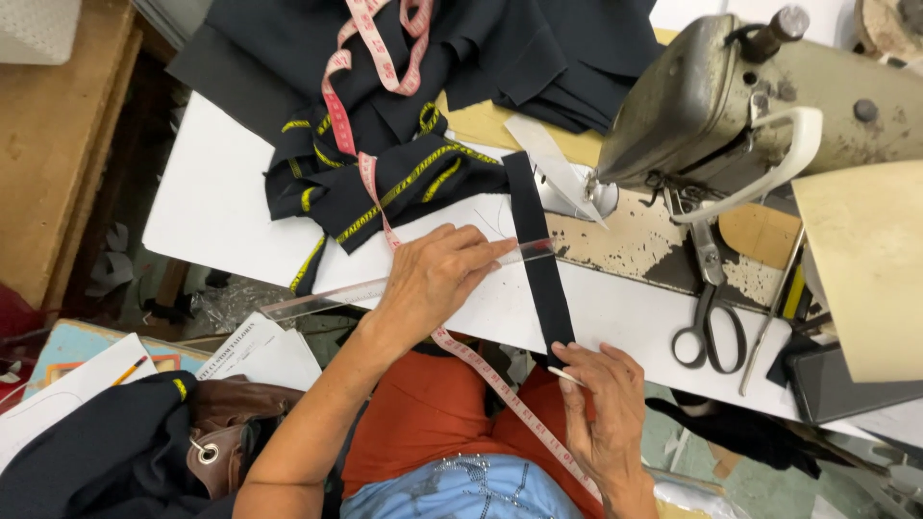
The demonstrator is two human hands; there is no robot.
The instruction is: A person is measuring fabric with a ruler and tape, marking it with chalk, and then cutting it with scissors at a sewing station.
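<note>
I saw the left hand [433, 274] pressed flat, fingers spread and released, on a clear plastic ruler [385, 286] that lay across the white table [221, 207], its right end crossing a dark fabric strip [536, 255]. That strip ran from the far side of the table toward the near edge, just left of the sewing machine [760, 106]. My right hand [606, 408] sat at the near edge where the strip ended, its fingers pinched around a thin white stick, chalk or pencil I could not tell [565, 376], with its tip touching the strip's near end. A pink measuring tape [370, 58] trailed from the far fabric pile, passed under the left hand and hung down over my lap. Dark folded cloth with yellow trim [385, 178] lay heaped just beyond the left hand. A pair of scissors [710, 317] rested on the table to the right, well apart from both hands, beneath the machine's arm.
</note>
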